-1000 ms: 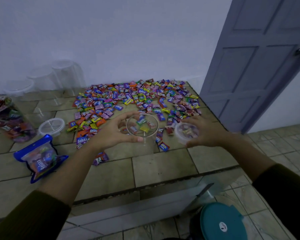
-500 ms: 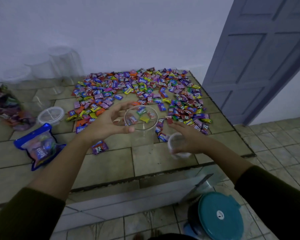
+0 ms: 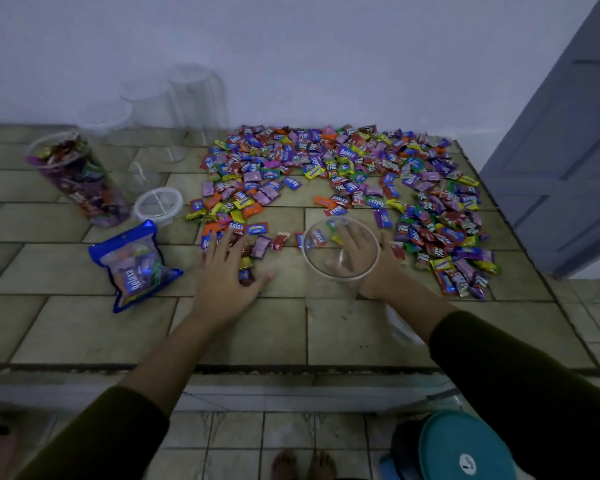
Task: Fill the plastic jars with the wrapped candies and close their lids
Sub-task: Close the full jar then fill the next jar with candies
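Left hand (image 3: 227,271) spread flat on candies (image 3: 326,161) center frame, likely to rake them; right hand (image 3: 356,254), fingers straight, steadies open jar (image 3: 305,252) for filling.

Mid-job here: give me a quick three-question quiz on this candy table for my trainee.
1. True or false: the blue candy bag lies right of the open jar.
2. The left hand rests on: A) loose candies, B) a lid, C) the bag?
3. Fill in: on the table, the filled jar stands far ____.
Key: 1 false; 2 A; 3 left.
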